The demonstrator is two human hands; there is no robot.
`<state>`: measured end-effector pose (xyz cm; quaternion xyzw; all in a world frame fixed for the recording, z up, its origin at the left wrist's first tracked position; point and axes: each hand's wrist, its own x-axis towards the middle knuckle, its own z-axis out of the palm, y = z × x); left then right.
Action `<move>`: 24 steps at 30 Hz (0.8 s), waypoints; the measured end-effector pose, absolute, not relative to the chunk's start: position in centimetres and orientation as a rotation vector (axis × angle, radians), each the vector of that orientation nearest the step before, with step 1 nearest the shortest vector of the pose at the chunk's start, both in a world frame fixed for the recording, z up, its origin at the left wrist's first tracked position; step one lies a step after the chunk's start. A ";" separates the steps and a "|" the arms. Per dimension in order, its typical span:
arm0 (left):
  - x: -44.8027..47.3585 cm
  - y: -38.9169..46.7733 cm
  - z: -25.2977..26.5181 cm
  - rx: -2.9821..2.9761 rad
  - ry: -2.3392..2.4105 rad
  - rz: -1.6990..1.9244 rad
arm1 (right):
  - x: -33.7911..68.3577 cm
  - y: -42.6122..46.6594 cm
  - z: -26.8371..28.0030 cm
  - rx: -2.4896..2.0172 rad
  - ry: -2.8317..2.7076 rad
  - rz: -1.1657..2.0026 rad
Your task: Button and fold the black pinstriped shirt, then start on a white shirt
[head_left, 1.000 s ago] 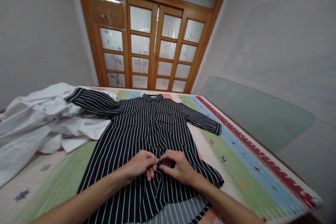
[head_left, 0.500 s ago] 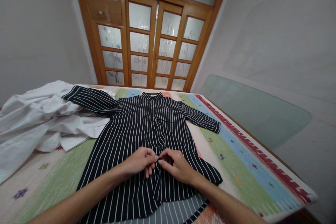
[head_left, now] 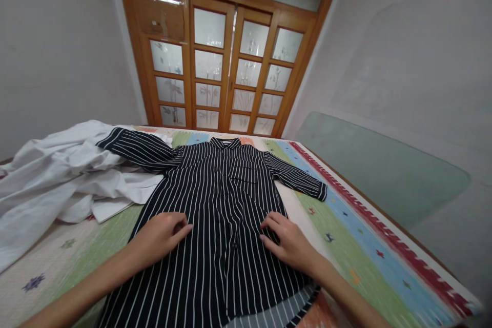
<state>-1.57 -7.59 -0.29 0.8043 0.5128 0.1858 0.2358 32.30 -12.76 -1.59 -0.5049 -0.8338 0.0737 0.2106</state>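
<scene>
shirt (head_left: 215, 200): black with white stripes, lay front-up and flat on the cover, collar at the far end, hem at the near edge, buttoned down the middle.
left hand (head_left: 159, 236): rested palm-down on the shirt, left of the button line, fingers loosely curled, tips pointed toward the centre; gripped nothing.
right hand (head_left: 288, 241): rested palm-down on the shirt's right side near its edge, fingers spread and flat; gripped nothing.
hands, relative: well apart, one each side of the button line, both touching cloth.
button (head_left: 232, 246): sat on the placket between the two hands, touched by neither.
left sleeve (head_left: 136, 146): stretched out to the far left, lay partly over the white cloth.
right sleeve (head_left: 298, 179): angled out right, cuff flat on the cover.
pocket (head_left: 244, 174): on the chest, right of the placket.
white cloth (head_left: 57, 174): crumpled heap on the left, touched the shirt's left side.
cover (head_left: 357, 236): striped green, blue and red with small star marks, spread under everything.
door (head_left: 226, 61): wooden frame, frosted panes, behind the far end.
glass sheet (head_left: 380, 164): leaned against the right wall.
</scene>
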 end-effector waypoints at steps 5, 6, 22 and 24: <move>-6.6 -9.9 -0.9 2.150 1.705 0.393 | 37.4 -15.4 -2.3 -1.692 -2.233 0.285; -7.2 -10.5 -1.1 2.128 1.744 0.387 | 38.1 -15.9 -2.6 -1.749 -2.186 0.311; -9.7 -11.5 -1.6 1.920 1.694 0.223 | 42.0 -20.1 -2.2 -1.740 -1.730 0.790; -10.5 -11.4 -2.0 1.872 1.694 0.244 | 42.7 -20.6 -2.4 -1.760 -1.736 0.754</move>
